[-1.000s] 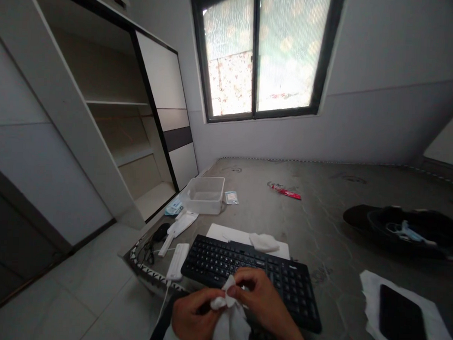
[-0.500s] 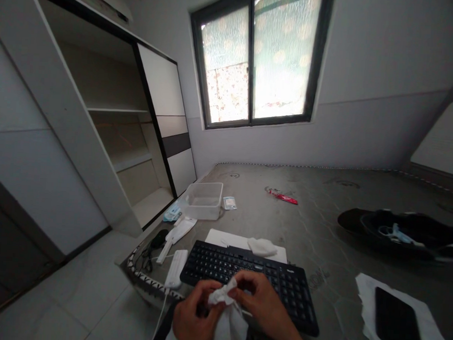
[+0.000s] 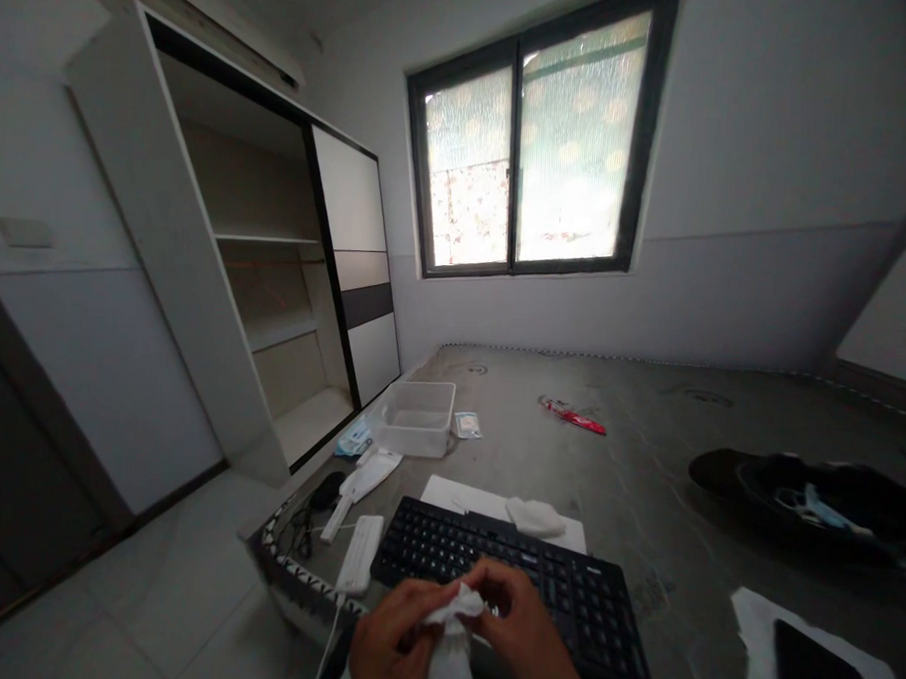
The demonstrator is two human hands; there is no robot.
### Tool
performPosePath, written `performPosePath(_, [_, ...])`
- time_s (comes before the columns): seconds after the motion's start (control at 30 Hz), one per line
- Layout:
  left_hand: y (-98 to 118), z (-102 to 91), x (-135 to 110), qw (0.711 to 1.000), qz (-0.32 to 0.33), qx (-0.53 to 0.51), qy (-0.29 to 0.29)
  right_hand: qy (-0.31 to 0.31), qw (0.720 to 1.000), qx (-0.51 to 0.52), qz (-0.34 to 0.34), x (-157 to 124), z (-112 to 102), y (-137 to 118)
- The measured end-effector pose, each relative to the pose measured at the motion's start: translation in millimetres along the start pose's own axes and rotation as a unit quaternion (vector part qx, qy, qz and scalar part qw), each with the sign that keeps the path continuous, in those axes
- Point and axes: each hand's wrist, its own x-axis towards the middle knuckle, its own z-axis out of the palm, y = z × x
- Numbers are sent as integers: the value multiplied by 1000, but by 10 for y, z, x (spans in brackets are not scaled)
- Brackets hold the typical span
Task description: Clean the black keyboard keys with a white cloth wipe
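At the bottom of the head view my left hand (image 3: 389,637) and my right hand (image 3: 521,628) are both closed on a crumpled white tissue (image 3: 451,635), pinching it between them. They hover over the near edge of a black keyboard (image 3: 509,587). A second white wad (image 3: 535,516) lies on a white sheet (image 3: 453,495) behind the keyboard.
On the grey mattress (image 3: 643,468): a clear plastic box (image 3: 418,418), a small packet (image 3: 465,424), a red wrapper (image 3: 576,417), a white power strip (image 3: 360,555), black cloth (image 3: 807,490), a phone (image 3: 821,676) on paper. An open wardrobe (image 3: 260,291) stands left; the window (image 3: 532,148) is ahead.
The view has tilted upward, so the hands sit lower in frame. My fingers have bunched the tissue tighter, with less of it hanging down.
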Motion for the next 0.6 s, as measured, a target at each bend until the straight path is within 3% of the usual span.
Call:
performPosePath(0.37, [-109, 208, -31, 998, -39, 47, 15, 24, 994, -103, -19, 68, -125, 33])
performPosePath(0.6, [-109, 260, -50, 998, 18, 37, 47, 23, 994, -107, -6, 77, -197, 45])
